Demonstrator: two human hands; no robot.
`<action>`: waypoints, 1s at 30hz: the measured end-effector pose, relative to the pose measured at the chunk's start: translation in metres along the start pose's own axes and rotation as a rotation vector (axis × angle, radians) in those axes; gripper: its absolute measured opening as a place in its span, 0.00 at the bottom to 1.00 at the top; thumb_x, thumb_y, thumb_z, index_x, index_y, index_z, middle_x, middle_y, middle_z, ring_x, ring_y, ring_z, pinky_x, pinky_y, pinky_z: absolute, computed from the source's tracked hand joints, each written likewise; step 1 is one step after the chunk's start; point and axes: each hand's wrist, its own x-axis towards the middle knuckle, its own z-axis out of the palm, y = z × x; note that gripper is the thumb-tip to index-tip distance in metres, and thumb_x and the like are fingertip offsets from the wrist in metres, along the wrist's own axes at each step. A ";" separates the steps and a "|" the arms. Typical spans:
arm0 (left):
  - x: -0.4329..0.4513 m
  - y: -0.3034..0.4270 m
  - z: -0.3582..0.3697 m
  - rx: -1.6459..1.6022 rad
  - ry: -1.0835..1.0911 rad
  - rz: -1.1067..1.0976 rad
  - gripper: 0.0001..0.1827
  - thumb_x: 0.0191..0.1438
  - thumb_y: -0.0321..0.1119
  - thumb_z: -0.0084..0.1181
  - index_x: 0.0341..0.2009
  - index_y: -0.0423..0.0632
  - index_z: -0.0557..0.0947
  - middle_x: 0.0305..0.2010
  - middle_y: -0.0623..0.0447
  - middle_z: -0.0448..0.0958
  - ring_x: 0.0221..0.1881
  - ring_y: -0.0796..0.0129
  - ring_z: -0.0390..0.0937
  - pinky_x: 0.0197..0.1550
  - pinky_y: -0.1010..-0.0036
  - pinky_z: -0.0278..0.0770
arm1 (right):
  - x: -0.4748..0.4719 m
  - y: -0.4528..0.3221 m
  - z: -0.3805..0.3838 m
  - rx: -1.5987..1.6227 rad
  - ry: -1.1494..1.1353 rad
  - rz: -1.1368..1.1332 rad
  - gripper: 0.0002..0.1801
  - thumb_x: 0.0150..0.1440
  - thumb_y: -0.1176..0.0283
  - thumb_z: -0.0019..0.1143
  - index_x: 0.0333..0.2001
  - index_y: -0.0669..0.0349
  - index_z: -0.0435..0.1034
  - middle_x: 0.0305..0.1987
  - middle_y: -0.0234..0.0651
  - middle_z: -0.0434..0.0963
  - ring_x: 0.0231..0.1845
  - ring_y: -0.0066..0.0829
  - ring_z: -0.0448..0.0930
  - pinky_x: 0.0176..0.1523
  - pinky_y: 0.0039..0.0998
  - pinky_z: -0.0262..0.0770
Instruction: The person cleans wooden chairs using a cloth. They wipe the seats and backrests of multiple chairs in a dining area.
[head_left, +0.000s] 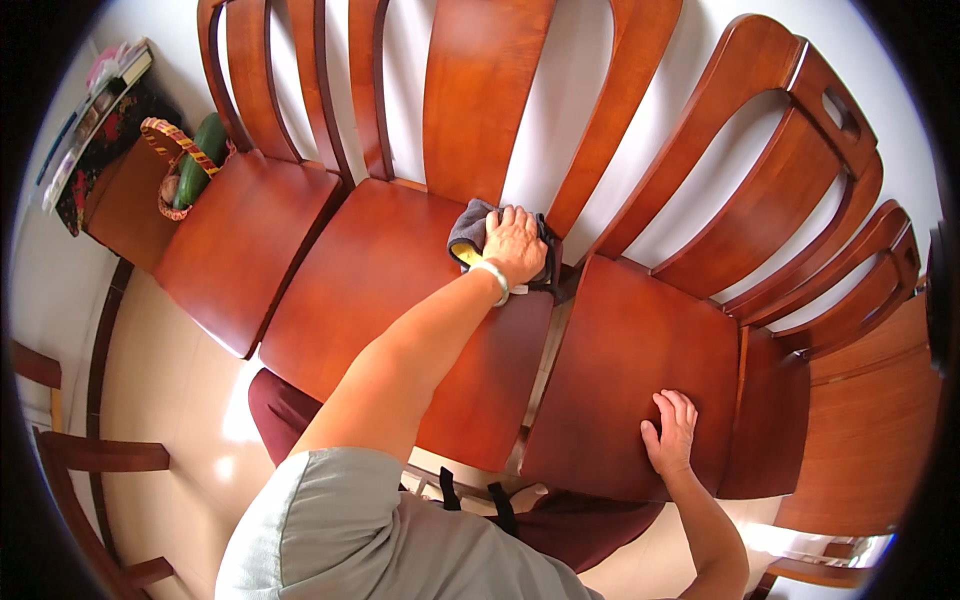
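My left hand (516, 244), with a pale bangle at the wrist, grips a grey cloth (469, 223) that has a dark edge and shows yellow inside a fold. The cloth lies bunched at the back right corner of the seat of a reddish-brown wooden chair (360, 262), beside its backrest. Farther right, my right hand (673, 431) rests with fingers apart and nothing in it on the seat of the neighbouring wooden chair (637, 330). The palm side of each hand is hidden.
More wooden chairs stand in the row, at the left (240, 217) and far right (765, 412). A woven basket (171, 202) with a large green vegetable (201, 161) is beside the left one. A wooden surface (862, 435) adjoins the right end. Another chair (105, 454) is at lower left.
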 end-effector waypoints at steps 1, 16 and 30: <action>0.003 0.000 -0.009 -0.006 -0.061 -0.017 0.29 0.61 0.46 0.39 0.60 0.40 0.73 0.62 0.46 0.71 0.66 0.56 0.63 0.65 0.54 0.53 | 0.001 -0.001 0.000 -0.006 -0.002 -0.001 0.26 0.56 0.60 0.56 0.56 0.62 0.68 0.61 0.42 0.68 0.63 0.49 0.65 0.67 0.49 0.58; -0.168 -0.075 -0.021 -0.152 0.175 0.511 0.30 0.55 0.45 0.50 0.61 0.45 0.74 0.67 0.45 0.67 0.71 0.54 0.59 0.66 0.50 0.57 | 0.004 -0.007 0.003 -0.035 0.065 0.005 0.25 0.53 0.65 0.59 0.55 0.59 0.69 0.61 0.39 0.69 0.63 0.46 0.66 0.68 0.46 0.60; -0.159 -0.189 -0.012 -0.141 0.450 -0.022 0.22 0.59 0.36 0.54 0.55 0.38 0.74 0.59 0.38 0.73 0.67 0.45 0.64 0.69 0.54 0.58 | 0.007 -0.008 0.003 -0.015 0.020 0.024 0.26 0.51 0.66 0.58 0.55 0.61 0.68 0.60 0.42 0.68 0.63 0.48 0.65 0.68 0.48 0.59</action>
